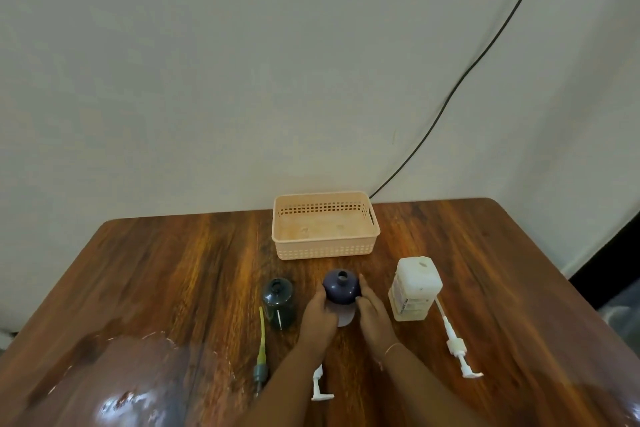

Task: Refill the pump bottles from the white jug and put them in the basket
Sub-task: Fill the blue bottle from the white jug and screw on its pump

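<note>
A dark purple bottle [340, 288] stands open-necked, without a pump, at the table's middle. My left hand [318, 314] and my right hand [372, 312] clasp its sides. To its left stands a dark green bottle [278, 302], also with no pump. The white jug [415, 288] stands to the right, upright. Three pump heads lie on the table: a green one with a yellowish tube [261, 350], a white one [456, 347] beside the jug, and another white one [320, 388] partly hidden under my left arm. The peach basket [374, 236] sits empty at the back.
The wooden table [173, 270] ends at a pale wall. A black cable [450, 94] runs down the wall behind the basket. A glossy brown blurred shape [114, 388] fills the near left corner.
</note>
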